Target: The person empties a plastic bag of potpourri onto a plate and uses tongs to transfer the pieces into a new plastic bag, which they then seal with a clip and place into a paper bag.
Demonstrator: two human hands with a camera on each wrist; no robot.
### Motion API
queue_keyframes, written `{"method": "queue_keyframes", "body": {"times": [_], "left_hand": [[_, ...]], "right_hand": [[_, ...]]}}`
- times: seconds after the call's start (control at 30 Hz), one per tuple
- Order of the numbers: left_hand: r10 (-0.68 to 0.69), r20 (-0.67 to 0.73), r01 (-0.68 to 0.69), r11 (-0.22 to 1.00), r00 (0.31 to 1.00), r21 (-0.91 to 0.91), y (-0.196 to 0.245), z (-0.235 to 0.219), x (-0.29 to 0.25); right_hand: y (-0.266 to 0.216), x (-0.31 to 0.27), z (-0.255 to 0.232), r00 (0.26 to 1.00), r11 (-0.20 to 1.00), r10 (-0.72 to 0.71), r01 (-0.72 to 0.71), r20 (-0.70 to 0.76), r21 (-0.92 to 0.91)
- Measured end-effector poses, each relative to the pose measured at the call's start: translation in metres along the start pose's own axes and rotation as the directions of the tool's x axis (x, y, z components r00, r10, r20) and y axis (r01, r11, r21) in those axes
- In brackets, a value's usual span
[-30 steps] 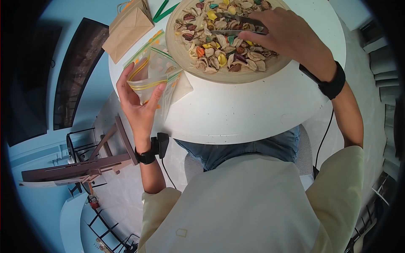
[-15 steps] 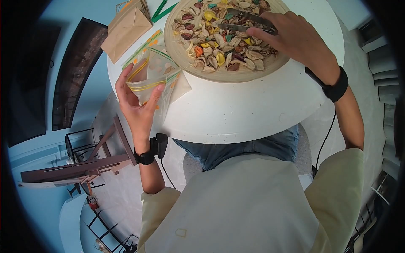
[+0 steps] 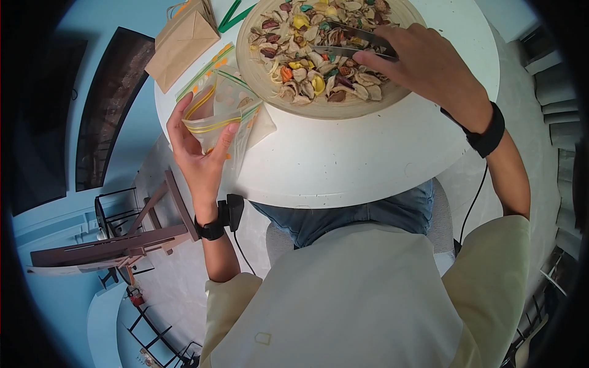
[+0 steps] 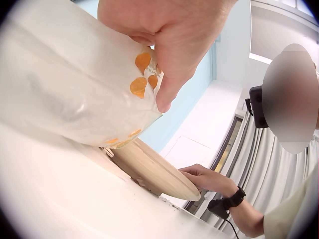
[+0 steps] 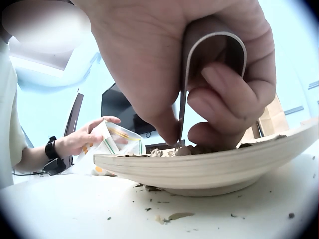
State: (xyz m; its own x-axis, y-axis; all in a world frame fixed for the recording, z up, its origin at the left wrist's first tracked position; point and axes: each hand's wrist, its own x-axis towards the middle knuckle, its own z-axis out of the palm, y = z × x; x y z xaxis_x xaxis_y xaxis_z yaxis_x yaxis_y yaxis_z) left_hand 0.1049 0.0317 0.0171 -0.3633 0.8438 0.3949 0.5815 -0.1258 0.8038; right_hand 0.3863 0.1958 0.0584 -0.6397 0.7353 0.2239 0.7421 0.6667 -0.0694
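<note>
In the head view my left hand [image 3: 199,162] holds a clear zip-top bag [image 3: 242,103] with orange spots, thumb and fingers on either side of its spread mouth. The thumb lies against the bag [image 4: 75,99] in the left wrist view. My right hand [image 3: 432,73] grips metal tongs [image 3: 334,50], whose two arms stand apart over the potpourri [image 3: 300,75]. These dried petals, some yellow, orange or green, fill a round, shallow wooden dish [image 3: 294,110]. Bent into a U, the back end of the tongs [image 5: 240,45] shows within my right hand in the right wrist view.
Behind the bag stands a brown paper bag [image 3: 184,46], with a green strip [image 3: 236,21] beside it. Small crumbs [image 5: 179,216] lie on the white round table [image 3: 343,159] below the dish. Cables run from both wrist cameras.
The tongs first shift right, then come down a little toward me over the potpourri, still in my right hand. My left hand keeps its hold on the zip-top bag.
</note>
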Motion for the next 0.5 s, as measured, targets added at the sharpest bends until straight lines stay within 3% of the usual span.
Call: {"method": "queue_keyframes", "body": {"times": [0.07, 0.13, 0.27, 0.33, 0.37, 0.43, 0.5], "left_hand": [[0.024, -0.004, -0.024, 1.0, 1.0, 0.018, -0.002, 0.0, 0.0], [0.013, -0.002, -0.013, 1.0, 1.0, 0.005, 0.002, 0.0, -0.002], [0.015, -0.009, -0.015, 1.0, 1.0, 0.018, 0.0, -0.002, -0.003], [0.006, -0.009, -0.006, 1.0, 1.0, 0.007, 0.001, -0.002, -0.003], [-0.001, -0.008, 0.001, 1.0, 1.0, -0.003, 0.001, -0.002, -0.003], [0.0, -0.009, 0.0, 1.0, 1.0, -0.005, 0.001, -0.001, -0.003], [-0.001, -0.012, 0.001, 1.0, 1.0, -0.005, 0.0, -0.002, -0.002]], "right_hand": [[0.001, 0.002, 0.002, 0.996, 0.997, 0.042, -0.037, 0.077, -0.067], [0.015, 0.001, 0.021, 0.946, 0.982, -0.185, 0.189, -0.268, -0.01], [0.021, 0.008, 0.029, 0.966, 0.987, -0.159, 0.163, -0.203, 0.006], [0.032, 0.013, 0.029, 0.934, 0.956, -0.291, 0.274, -0.207, -0.107], [0.028, 0.012, 0.024, 0.934, 0.956, -0.29, 0.273, -0.206, -0.108], [0.015, 0.009, 0.012, 0.982, 0.985, -0.16, 0.153, -0.103, -0.076], [0.02, 0.009, 0.018, 0.978, 0.987, -0.16, 0.158, -0.137, -0.024]]}}
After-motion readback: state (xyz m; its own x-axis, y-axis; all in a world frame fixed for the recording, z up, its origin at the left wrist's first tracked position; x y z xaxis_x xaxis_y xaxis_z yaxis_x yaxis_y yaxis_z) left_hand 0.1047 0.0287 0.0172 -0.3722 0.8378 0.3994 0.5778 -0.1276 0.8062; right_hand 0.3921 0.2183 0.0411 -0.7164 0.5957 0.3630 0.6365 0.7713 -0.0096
